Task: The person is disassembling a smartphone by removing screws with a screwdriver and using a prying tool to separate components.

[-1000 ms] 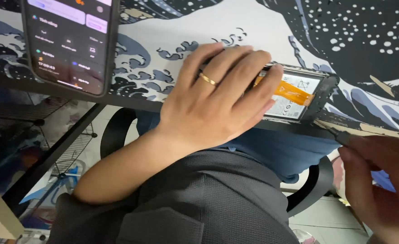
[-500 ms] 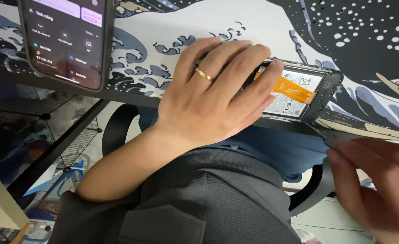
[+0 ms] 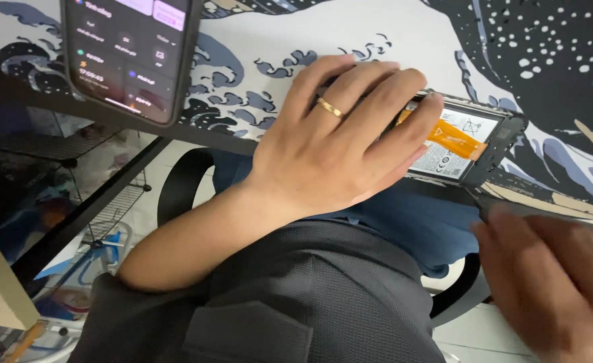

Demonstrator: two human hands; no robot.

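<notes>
Pressing flat: left hand (image 3: 340, 144) on opened phone (image 3: 461, 141) | right hand (image 3: 559, 269) blurred, grip unclear

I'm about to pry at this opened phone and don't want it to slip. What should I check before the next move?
1. Left hand pressing the opened phone flat: ok.
2. Phone fully on the wave-print mat: not ok, it sits at the desk edge.
3. Orange flex ribbon free of fingers: ok.
4. Right hand holds a tool: cannot tell, blurred.
5. Second, lit phone away from the work: ok.
</notes>
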